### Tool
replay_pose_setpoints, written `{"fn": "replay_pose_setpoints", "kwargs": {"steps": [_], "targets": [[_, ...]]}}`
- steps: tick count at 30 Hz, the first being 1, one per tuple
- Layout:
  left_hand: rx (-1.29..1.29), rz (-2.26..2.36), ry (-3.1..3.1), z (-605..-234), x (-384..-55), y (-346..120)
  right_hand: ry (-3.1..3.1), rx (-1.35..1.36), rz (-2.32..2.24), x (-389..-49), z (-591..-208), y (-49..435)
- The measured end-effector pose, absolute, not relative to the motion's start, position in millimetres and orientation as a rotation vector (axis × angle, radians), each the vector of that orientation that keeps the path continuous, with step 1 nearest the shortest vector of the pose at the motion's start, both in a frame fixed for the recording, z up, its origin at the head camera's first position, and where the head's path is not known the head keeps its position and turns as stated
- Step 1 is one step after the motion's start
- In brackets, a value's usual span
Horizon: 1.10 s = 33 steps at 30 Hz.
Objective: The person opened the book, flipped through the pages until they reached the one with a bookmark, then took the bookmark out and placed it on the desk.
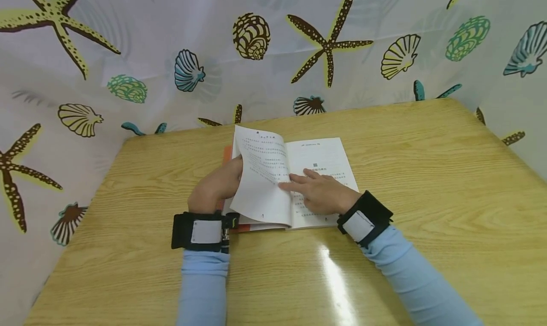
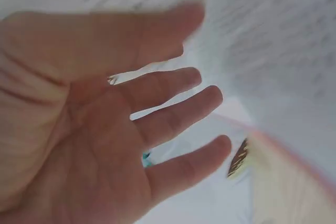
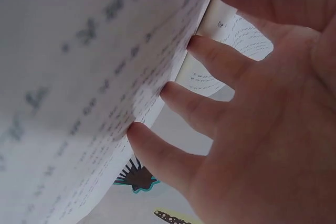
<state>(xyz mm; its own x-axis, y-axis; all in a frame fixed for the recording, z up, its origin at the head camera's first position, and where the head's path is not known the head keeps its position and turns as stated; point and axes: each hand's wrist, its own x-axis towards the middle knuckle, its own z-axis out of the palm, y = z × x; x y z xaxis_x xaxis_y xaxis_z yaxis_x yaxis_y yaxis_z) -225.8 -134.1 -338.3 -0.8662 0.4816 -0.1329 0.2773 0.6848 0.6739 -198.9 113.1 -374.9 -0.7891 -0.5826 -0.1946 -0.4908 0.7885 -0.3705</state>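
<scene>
An open book (image 1: pixel 337 152) with printed text lies on the table, an orange edge showing along its left side. Its left-hand leaf (image 1: pixel 262 193) is raised and curves up from the page below. My left hand (image 1: pixel 215 186) is at the outer side of this leaf, its fingertips hidden behind the paper in the head view. In the left wrist view its fingers are spread and nearly straight, with the thumb apart from them. My right hand (image 1: pixel 322 190) rests on the right-hand page, fingers extended, the index fingertip reaching over the spine. In the right wrist view its fingertips (image 3: pixel 139 132) touch the printed page.
The wooden table (image 1: pixel 427 174) extends around the book on all sides. Behind it hangs a white cloth (image 1: pixel 273 79) printed with shells and starfish. Both wrists wear black straps (image 1: pixel 365 219).
</scene>
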Motion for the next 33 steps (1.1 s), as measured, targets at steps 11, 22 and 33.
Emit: {"fn": "replay_pose_setpoints", "kwargs": {"steps": [11, 22, 33], "targets": [[0.559, 0.644, 3.129, -306, -210, -121, 2.696, -0.842, -0.421, -198, -376, 113], [0.757, 0.599, 3.047, -320, -218, -108, 2.710, -0.857, -0.363, -197, -375, 112], [0.515, 0.497, 2.614, -359, -235, -96, 2.718, -0.901, -0.313, -197, -375, 112]]}}
